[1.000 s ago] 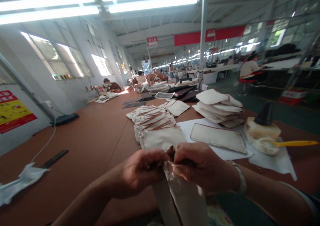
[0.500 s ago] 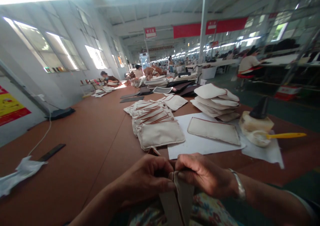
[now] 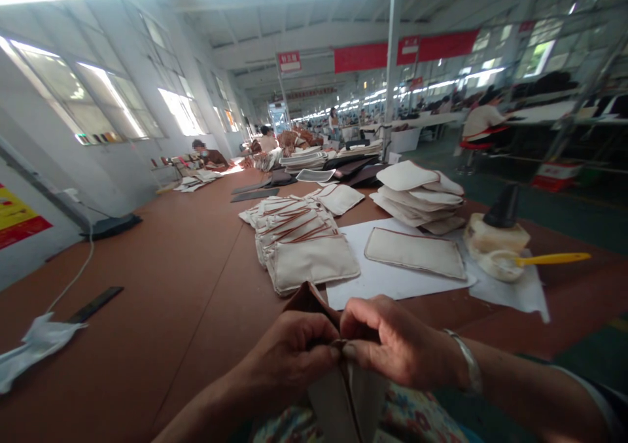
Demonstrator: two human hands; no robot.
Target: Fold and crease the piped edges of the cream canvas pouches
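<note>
At the lower middle of the frame I have a pale piece (image 3: pixel 330 400) with a brown face (image 3: pixel 308 299) pinched between both hands. My left hand (image 3: pixel 294 351) and my right hand (image 3: pixel 402 345) meet at its upper edge, thumbs almost touching, the fingers of each closed on the material. Below them it hangs as two pale flaps with a dark slit between, over floral cloth (image 3: pixel 422 420) at the bottom of the frame.

I judge it light and soft, limp enough to fold under its own weight, yet with some body along the edge. It doesn't look slippery or fragile, though a hard tug might pucker it. The best hold seems to be right at the edge, thumb against forefinger, on either side of the slit; gripping the loose flaps would give me little control.

Similar pale pieces (image 3: pixel 316 260) lie heaped on the table (image 3: pixel 161 253) at the frame's centre.
</note>
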